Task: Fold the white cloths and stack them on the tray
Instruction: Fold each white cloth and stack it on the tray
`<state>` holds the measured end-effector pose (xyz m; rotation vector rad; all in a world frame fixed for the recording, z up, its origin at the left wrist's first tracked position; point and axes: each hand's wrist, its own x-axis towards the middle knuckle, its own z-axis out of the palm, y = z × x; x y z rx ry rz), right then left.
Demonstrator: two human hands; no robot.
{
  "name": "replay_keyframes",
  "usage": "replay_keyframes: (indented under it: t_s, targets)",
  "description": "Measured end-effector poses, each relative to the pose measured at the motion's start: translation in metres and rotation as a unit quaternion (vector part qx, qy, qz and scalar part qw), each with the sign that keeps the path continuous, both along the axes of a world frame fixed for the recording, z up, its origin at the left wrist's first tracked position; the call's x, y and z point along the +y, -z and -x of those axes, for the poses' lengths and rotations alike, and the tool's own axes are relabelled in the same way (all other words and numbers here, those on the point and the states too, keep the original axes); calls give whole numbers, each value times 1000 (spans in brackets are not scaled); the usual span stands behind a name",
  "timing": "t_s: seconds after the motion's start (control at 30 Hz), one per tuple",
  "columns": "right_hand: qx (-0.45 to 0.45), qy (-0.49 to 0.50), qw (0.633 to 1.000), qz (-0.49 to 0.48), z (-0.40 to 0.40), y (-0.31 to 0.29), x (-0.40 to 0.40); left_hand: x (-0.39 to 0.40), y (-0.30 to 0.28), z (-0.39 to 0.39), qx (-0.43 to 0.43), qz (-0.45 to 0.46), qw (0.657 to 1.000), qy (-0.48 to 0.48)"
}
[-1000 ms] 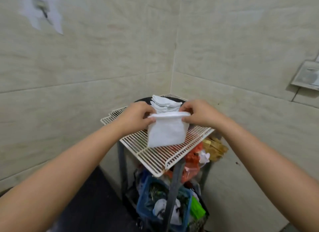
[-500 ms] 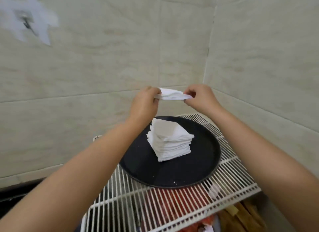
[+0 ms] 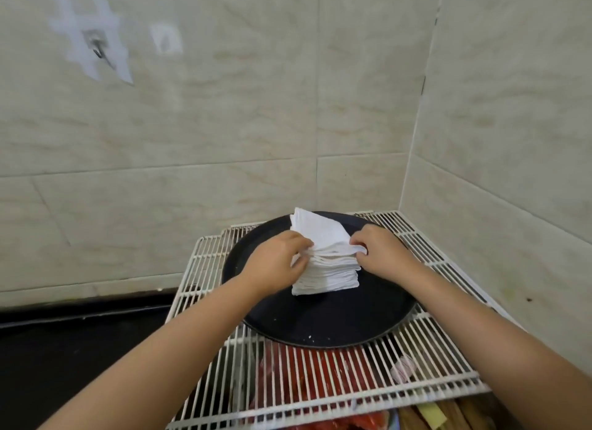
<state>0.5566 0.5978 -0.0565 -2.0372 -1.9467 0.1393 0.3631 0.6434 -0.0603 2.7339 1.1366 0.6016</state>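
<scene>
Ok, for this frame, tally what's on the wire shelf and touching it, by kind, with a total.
Stack of folded white cloths: 1 (single cloths too many to count)
Black round tray: 1
Hands: 2, left hand and right hand, both at the stack's top
Total: 4

White cloths (image 3: 323, 237), black tray (image 3: 320, 320), white wire rack (image 3: 448, 359), beige veined tiles (image 3: 256, 109).

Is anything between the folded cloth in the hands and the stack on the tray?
Nothing visible. The left hand and right hand hold the top cloth directly on the stack of folded white cloths on the black round tray.
</scene>
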Motion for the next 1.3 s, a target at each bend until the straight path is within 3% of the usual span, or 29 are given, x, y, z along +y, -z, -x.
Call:
replay_keyframes:
  t_s: [0.1, 0.23, 0.47, 0.73, 0.97, 1.3]
  targets:
    - [-4, 3, 1000, 24, 10, -7, -7, -8, -1, 7, 12, -4, 999, -30]
    - [-73, 9, 997, -2, 43, -27, -17, -16, -11, 40, 47, -22, 993, -103]
    - [-74, -123, 989, -35, 203, -64, -22, -59, -47, 194, 114, -35, 947, -299]
    - [-61, -342, 935, -72, 482, -89, -80, -206, -74, 450, 156, -44, 833, -529]
    - [-67, -506, 859, -38, 689, -73, -158, -335, -59, 613, 137, 22, 720, -680]
    - [-80, -631, 771, 4, 964, -6, -190, -391, 5, 836, 123, 104, 600, -784]
